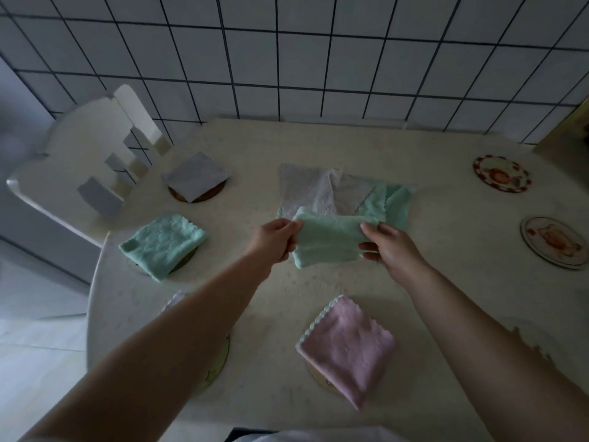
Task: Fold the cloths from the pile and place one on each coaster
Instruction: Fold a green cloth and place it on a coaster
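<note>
Mint-green cloth (328, 240), plush and already doubled into a thick rectangle, held up just above the table (446, 173) near its middle, soft rounded fold along the bottom edge. Pinched at its left end by the left hand (277, 239), fingers curled round the edge, and at its right end by the right hand (387, 247), thumb on top and fingers tucked beneath. Just behind, lying flat, the pile (342, 194): a pale lilac-grey cloth on the left, another mint one with a scalloped hem on the right, overlapping. At far left, a folded grey cloth (196, 175) resting on a brown coaster (207, 194), only an arc of the rim showing. Nearer, a folded green cloth (162, 242) covering its coaster almost wholly. Close to the near edge, a folded pink cloth (347, 346) with mint trim, sitting on a pale coaster (315, 374) that peeks out below. Under the left forearm, one more coaster (220, 362) and a scrap of pale cloth (173, 301), mostly hidden, fold hard to judge. At right, two bare patterned coasters (502, 178) (554, 242), well apart from the hands, prints too dim to read. Dim light throughout, so colours muted. White chair (73, 173) at far left, tiled wall (318, 59) behind.
</note>
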